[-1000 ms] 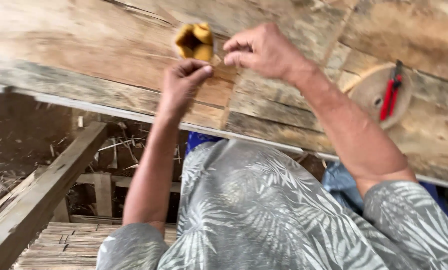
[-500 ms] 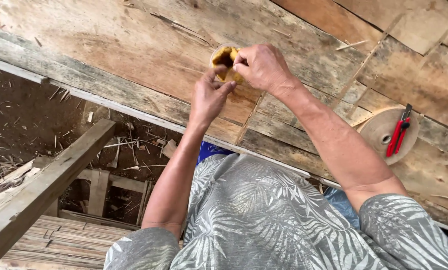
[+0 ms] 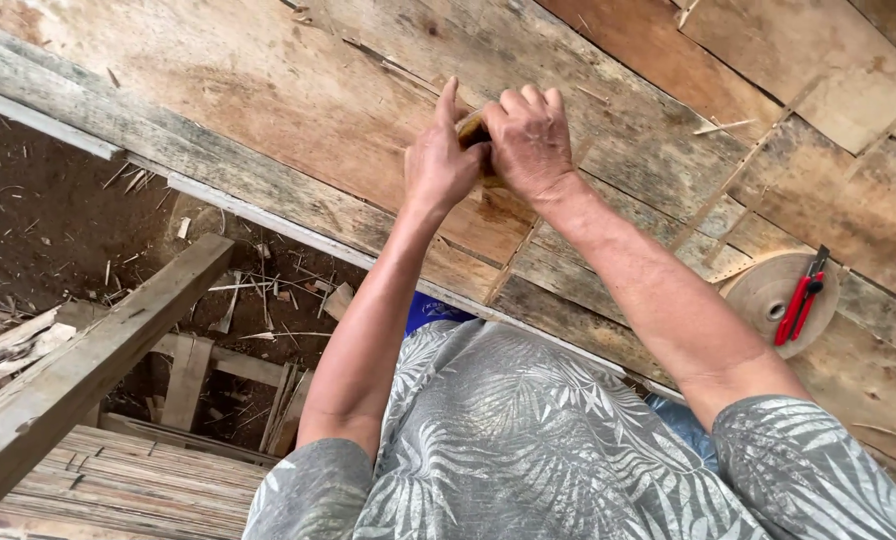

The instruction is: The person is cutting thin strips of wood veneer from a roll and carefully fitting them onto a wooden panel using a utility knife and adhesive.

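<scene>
Fingers of the right hand curl down over a small yellowish piece, clamped on it against the plank surface. Left hand pinches its near end, forefinger raised. Red cutter lies on a round disc, well apart.

Small yellow-brown piece, mostly hidden, pinched between both hands above wooden planks.
</scene>
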